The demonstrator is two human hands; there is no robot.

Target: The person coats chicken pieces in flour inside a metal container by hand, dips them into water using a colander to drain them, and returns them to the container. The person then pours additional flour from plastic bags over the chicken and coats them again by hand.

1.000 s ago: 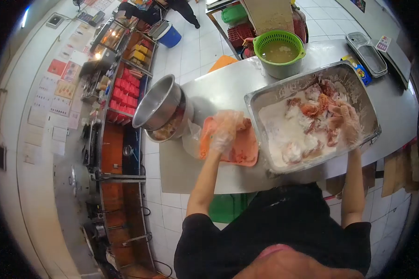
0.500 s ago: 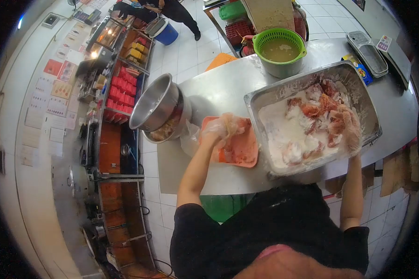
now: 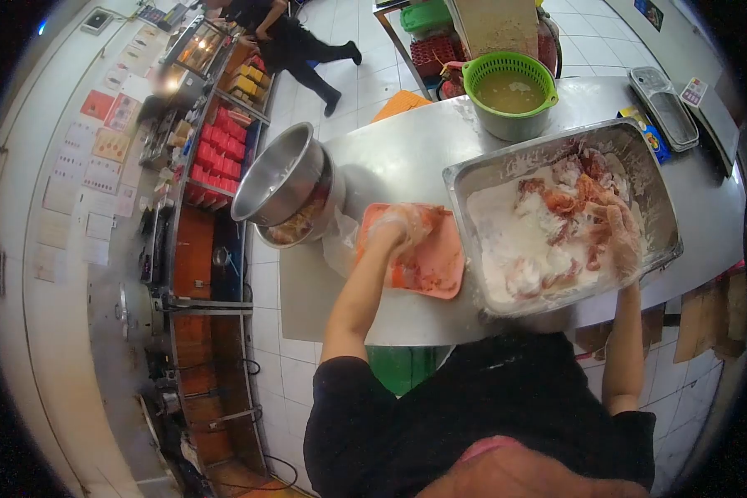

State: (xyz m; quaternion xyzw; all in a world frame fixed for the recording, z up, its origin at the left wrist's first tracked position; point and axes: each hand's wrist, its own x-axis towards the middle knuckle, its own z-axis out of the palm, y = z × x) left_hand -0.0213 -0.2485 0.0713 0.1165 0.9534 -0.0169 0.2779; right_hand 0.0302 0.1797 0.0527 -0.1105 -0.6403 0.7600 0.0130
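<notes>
The tray (image 3: 441, 270) reads coral-pink on my feed, the meat (image 3: 591, 194) reddish, blotched with white powder (image 3: 494, 220), the pan (image 3: 657, 195) silver-grey. I make out a lime-green strainer (image 3: 541, 76), a black shirt (image 3: 473, 407) and white floor tiles (image 3: 299, 382) gridded in grey.

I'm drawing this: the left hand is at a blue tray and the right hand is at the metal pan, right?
Not blue: the head view shows the left hand at a pinkish-orange tray. The right hand is at the metal pan.

A pink rectangular plastic tray (image 3: 447, 257) lay on the grey metal counter (image 3: 407, 149), immediately left of a silver rectangular metal pan (image 3: 539, 151).
</notes>
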